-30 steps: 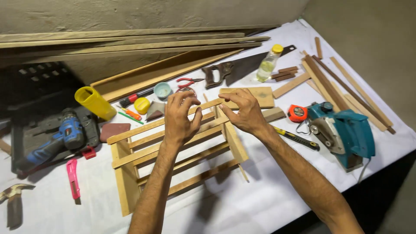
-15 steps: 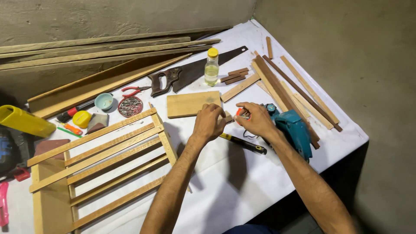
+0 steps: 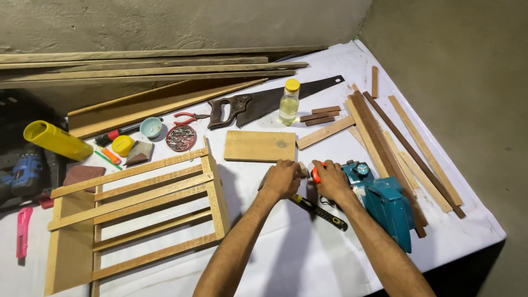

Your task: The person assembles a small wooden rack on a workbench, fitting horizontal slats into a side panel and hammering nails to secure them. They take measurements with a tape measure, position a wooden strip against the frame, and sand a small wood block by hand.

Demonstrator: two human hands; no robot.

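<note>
Now both hands sit low on the white-covered counter [image 3: 308, 258], close together just below the small flat board [image 3: 259, 146]. The left hand [image 3: 281, 180] is curled shut over a small pale wooden piece [image 3: 302, 168], hard to make out. The right hand [image 3: 330, 180] is clamped around an orange tape measure [image 3: 315, 174], right beside the teal power planer [image 3: 385, 203]. A black-and-yellow handled tool [image 3: 322, 212] lies under the wrists, touching or nearly so. Risk here, as I judge it: a sleeve or forearm nudging that handled tool, or the right knuckles bumping the planer. The slatted wooden frame [image 3: 137, 214] lies well apart to the left; the handsaw [image 3: 269, 102] and glass bottle [image 3: 289, 102] sit beyond the board.
</note>
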